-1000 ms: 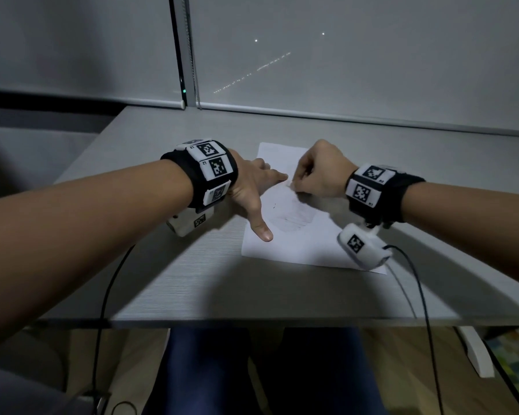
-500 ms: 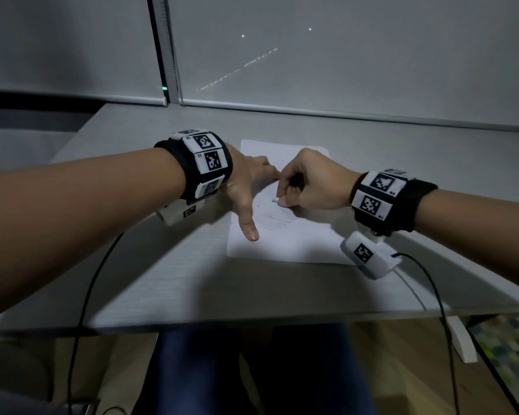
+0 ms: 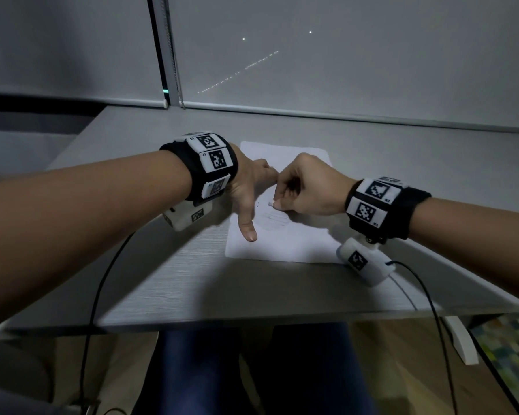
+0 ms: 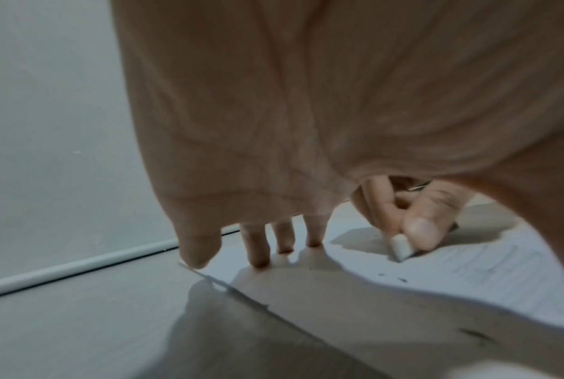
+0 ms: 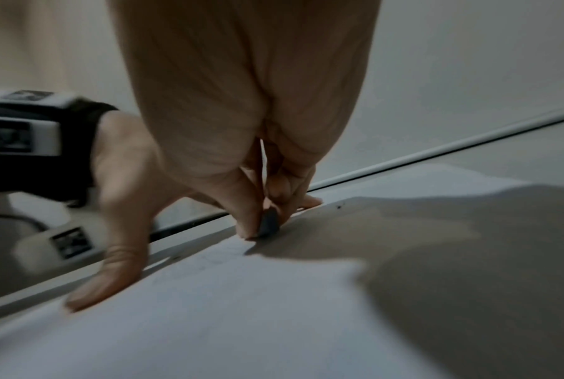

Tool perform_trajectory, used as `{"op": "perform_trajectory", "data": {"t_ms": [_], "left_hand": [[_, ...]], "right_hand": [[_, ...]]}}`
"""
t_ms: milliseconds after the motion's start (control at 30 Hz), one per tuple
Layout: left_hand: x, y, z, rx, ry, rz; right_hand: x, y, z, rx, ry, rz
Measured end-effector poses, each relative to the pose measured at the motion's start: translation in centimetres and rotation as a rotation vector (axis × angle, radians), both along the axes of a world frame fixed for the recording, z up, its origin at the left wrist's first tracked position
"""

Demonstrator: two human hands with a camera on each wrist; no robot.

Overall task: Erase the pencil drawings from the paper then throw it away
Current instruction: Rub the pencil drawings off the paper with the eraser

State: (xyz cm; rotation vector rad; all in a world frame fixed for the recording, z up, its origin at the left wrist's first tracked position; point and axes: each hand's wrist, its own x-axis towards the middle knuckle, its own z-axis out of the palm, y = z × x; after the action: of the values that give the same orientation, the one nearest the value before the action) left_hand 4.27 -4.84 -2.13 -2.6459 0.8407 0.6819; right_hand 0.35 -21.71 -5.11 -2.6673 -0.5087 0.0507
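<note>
Head view: I see the paper lying flat on the grey desk, near its middle. My left hand rests on the sheet's left part with fingers straight and the thumb extended toward me, pressing the paper down. My right hand is curled, pinching a small white eraser whose tip touches the paper just above faint pencil lines. Left wrist view: 4 straight fingertips touch the sheet at its far edge; the eraser sits under the right thumb, with dark eraser crumbs beside it. Right wrist view: thumb and fingers clamp the eraser against the paper; the left thumb lies flat near the edge.
</note>
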Motion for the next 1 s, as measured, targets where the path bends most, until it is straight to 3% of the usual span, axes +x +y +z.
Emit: {"op": "perform_trajectory", "data": {"t_ms": [200,467,700,900,1000], "left_hand": [[-0.1,-0.4,0.0,0.023,-0.003,-0.001],[-0.2,-0.5,0.2,0.041,-0.015,0.008],[-0.6,-0.7,0.4,0.053,-0.006,-0.021],[-0.3,-1.1,-0.1,0.118,-0.043,-0.079],[-0.5,-1.2,0.4,0.107,-0.034,-0.062]], "right_hand": [[2.3,-0.6,0.3,0.009,-0.056,-0.122],[-0.4,0.5,0.4,-0.017,0.037,0.047],[2.6,-1.8,0.7,-0.015,0.0,-0.122],[0.1,-1.6,0.7,0.002,0.112,0.031],[0.7,-2.0,0.7,-0.019,0.054,0.006]]}}
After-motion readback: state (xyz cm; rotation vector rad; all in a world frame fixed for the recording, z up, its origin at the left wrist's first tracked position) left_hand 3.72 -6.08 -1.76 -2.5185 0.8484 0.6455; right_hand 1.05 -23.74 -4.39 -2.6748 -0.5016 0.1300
